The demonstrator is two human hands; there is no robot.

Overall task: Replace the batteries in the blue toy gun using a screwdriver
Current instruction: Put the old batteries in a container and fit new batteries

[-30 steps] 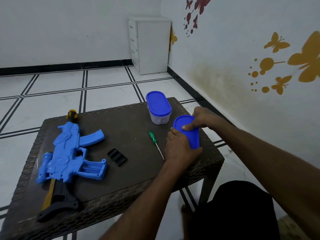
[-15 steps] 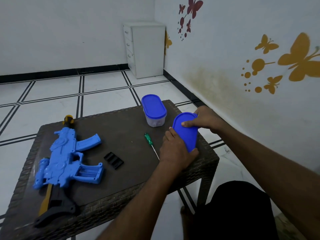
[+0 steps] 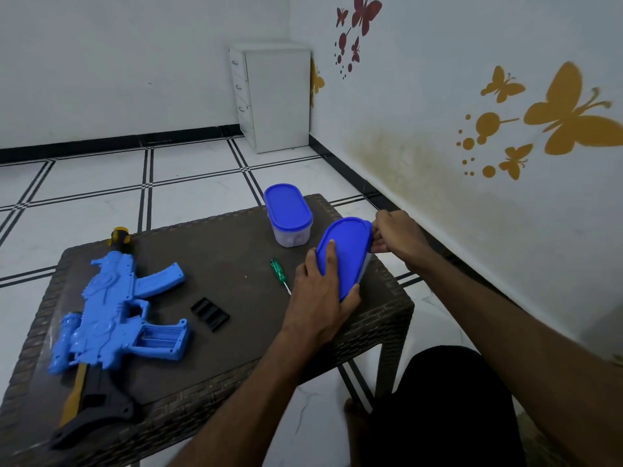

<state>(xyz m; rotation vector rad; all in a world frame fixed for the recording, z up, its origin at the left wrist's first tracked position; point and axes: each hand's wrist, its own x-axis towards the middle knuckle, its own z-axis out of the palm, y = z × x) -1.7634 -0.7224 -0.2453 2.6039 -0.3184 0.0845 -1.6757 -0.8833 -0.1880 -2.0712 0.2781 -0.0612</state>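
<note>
The box tips up

The near blue box [image 3: 344,254] now leans toward the screwdriver [image 3: 280,275]. The right hand [image 3: 392,235] moved to pinch its far lid edge.

arms: bare all the way up, no sleeves showing
hands: left hand [image 3: 317,298] and right hand [image 3: 396,239], no rings, watch or gloves
legs: black shorts [image 3: 448,406]
feet: bare foot [image 3: 354,407]

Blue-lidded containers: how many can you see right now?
2. One container stands closed at the table's far edge; the other container is tilted, held between the left hand and right hand.
</note>
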